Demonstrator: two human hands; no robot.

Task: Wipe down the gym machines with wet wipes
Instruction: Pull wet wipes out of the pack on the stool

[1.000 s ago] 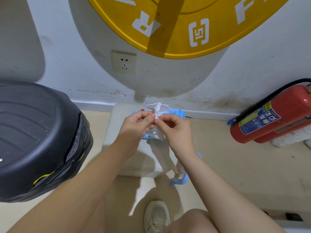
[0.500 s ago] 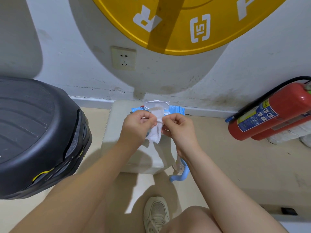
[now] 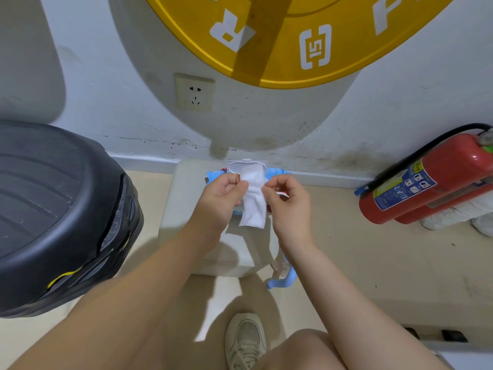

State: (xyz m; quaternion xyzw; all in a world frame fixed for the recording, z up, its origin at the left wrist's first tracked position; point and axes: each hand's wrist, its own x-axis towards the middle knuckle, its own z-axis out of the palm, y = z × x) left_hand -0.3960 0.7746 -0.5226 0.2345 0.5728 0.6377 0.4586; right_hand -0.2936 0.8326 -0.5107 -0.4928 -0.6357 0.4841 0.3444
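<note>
Both hands, left hand (image 3: 223,194) and right hand (image 3: 287,199), pinch the top corners of a white wet wipe (image 3: 253,201) hanging between them, just above the blue wipe pack (image 3: 277,172). Pulling unevenly might tear it or let it slip.

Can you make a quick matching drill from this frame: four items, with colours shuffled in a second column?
Things:
1. wet wipe
2. fire extinguisher
3. wall disc
4. wipes pack

Colours:
A. red
B. blue
C. white
D. yellow

Pairs: 1-C, 2-A, 3-D, 4-B
</note>
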